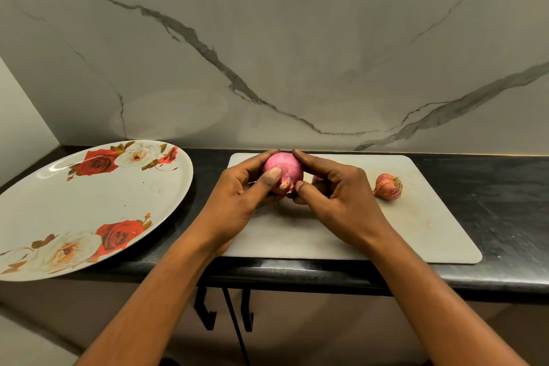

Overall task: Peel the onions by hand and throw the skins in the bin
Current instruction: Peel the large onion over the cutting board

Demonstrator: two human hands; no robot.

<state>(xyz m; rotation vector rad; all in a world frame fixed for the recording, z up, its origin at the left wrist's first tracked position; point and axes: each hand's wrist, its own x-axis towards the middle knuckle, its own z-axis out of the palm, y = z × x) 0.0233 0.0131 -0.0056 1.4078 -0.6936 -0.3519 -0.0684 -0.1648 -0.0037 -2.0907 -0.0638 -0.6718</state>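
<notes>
Left grip (243, 190) curls round the onion (283, 168) from the left, fingers behind it, thumb pressed flat on its near face. Right grip (338, 196) curls round it from the right, index tip on top, thumb tip down by the lower end. Both are closed on the bulb, which sits over the board (416, 232) just above frame ctr; can't tell if it rests on the board. Onion looks mostly bare: smooth pink surface w/ only a skin scrap (285, 186), a pale-orange tuft, at its lower end. Key relation: the bulb's long axis runs approx top-to-bottom of frame, stub end toward the viewer, so the scrap lies btwn the two thumb tips. Right thumb is nearer, just beside it; contact unclear. Likely next move: right thumb + finger pinch the tuft and pull toward frame bottom while the left steadies. Second onion (387, 186), skin on, lies on the board to the right, near the right grip but apart from it. Plate (89, 202) sits on the desk (505, 187) at frame left. No bin in view, so can't say which way the skins must go.
</notes>
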